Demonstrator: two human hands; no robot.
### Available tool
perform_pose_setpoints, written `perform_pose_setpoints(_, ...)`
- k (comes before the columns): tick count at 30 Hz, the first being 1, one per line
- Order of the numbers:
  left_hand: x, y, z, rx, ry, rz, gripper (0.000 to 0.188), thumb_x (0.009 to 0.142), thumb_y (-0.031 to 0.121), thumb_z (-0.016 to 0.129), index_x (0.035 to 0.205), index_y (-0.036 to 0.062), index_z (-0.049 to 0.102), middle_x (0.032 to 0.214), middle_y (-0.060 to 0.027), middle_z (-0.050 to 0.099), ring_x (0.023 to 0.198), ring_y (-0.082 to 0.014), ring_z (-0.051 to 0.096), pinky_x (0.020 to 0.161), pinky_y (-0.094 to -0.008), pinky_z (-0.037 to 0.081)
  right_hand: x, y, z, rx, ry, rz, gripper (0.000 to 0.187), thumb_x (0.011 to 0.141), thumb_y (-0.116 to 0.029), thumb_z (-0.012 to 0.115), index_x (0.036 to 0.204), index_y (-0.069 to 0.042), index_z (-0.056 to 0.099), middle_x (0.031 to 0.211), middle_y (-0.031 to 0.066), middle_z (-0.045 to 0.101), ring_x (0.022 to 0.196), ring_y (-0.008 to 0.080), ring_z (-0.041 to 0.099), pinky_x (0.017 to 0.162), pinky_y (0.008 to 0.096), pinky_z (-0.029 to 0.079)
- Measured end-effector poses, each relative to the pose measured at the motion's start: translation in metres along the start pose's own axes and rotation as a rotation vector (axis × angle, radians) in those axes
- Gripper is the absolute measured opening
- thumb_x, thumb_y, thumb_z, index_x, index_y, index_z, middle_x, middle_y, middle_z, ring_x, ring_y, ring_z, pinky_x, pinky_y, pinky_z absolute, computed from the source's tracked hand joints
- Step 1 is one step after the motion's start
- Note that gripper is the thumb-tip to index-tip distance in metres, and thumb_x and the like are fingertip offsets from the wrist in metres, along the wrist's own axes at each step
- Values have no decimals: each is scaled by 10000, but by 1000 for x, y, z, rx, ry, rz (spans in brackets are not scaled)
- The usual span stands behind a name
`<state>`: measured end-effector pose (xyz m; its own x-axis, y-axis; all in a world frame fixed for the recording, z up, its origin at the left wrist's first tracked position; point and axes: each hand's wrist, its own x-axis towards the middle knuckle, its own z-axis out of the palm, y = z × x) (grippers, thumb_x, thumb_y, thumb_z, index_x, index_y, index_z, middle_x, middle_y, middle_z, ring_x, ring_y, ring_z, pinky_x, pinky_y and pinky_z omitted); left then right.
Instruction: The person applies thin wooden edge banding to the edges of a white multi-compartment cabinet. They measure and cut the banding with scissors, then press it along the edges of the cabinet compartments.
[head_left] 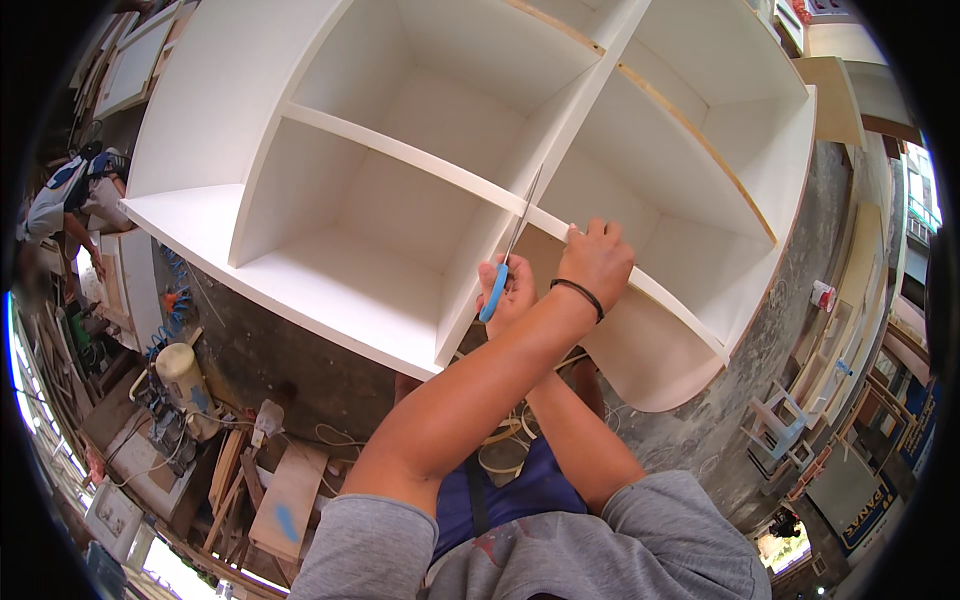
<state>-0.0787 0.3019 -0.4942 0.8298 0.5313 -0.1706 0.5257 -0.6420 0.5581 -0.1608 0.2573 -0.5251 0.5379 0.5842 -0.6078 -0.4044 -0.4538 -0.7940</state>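
My forearms cross, the left over the right. My left hand (597,254), with a black band at its wrist, has its fingers curled over the front edge of a white shelf board (680,312). Below and to the left of it, my right hand (512,288) is closed round the blue handle of a file (517,232). Its long, thin metal blade points up and away, tapering near the white upright divider (580,105). The board belongs to a large white cabinet (345,300) with several open compartments. Some fingers of my left hand are hidden.
Bare brown edges (700,140) show on some cabinet boards. To the left are a compressor tank (185,380), blue hose and scrap wood; farther off, another person (75,205) bends over a panel. A small stool (780,425) and a can (822,295) stand at right.
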Motion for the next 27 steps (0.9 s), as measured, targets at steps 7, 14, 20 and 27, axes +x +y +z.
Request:
perform_pose_setpoints(7, 2, -1, 0, -7, -16, -12, 99, 773, 126, 650, 835, 106, 726, 991, -95, 615, 1013, -271, 578, 934, -515, 475, 2, 5, 3, -61, 34, -25, 358, 929, -301, 645, 1093, -29, 478, 644, -15, 488, 493, 64, 469, 445, 218, 369)
perform_pose_setpoints(14, 3, 11, -5, -100, 30, 42, 47, 729, 77, 626, 760, 86, 661, 919, -96, 590, 943, -282, 591, 715, -367, 553, -2, 7, 5, -120, 35, -37, 346, 920, -238, 662, 1113, -10, 487, 667, -1, 510, 506, 60, 491, 456, 218, 380)
perform_pose_setpoints(20, -4, 25, -11, -148, 131, 177, 94, 706, 74, 624, 797, 91, 640, 892, -74, 573, 920, -260, 576, 679, -329, 507, -35, 11, -33, 13, -147, 73, 384, 884, -176, 705, 1159, -11, 494, 776, 25, 563, 616, 79, 564, 512, 239, 439)
perform_pose_setpoints(27, -49, -8, 1, -294, 279, 347, 225, 718, 89, 637, 938, 131, 655, 924, -38, 585, 947, -231, 557, 788, -360, 455, -137, 35, -207, -689, -431, -77, 445, 816, -158, 738, 1167, -20, 503, 759, 130, 665, 640, 233, 672, 607, 312, 531)
